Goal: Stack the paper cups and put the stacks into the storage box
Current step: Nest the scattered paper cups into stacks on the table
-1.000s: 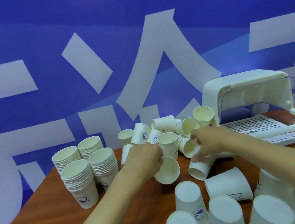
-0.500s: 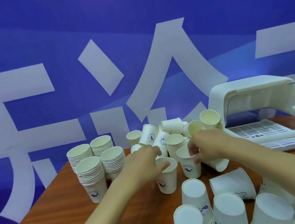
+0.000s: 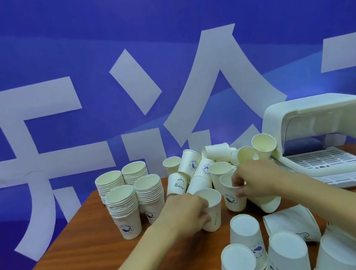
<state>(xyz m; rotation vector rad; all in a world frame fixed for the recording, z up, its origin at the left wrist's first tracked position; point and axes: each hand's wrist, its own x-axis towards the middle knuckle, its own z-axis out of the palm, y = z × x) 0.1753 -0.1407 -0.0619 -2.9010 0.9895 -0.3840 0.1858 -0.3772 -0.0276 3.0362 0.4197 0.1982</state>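
My left hand (image 3: 186,210) grips an upright white paper cup (image 3: 212,209) standing on the wooden table (image 3: 81,266). Just to its right, my right hand (image 3: 255,180) pinches the rim of another upright cup (image 3: 232,198) with a blue logo. Behind both hands lies a loose pile of cups (image 3: 204,168), some tipped over. Several finished stacks (image 3: 133,195) stand at the left. The white storage box (image 3: 328,132) sits open at the right, its lid raised over a slotted tray.
Several upside-down cups (image 3: 246,239) and one cup lying on its side (image 3: 290,222) crowd the near right of the table. A blue wall with large white characters rises just behind the table's far edge.
The cup in my left hand went from tilted on its side to upright on the table. My right hand took hold of a second upright cup beside it.
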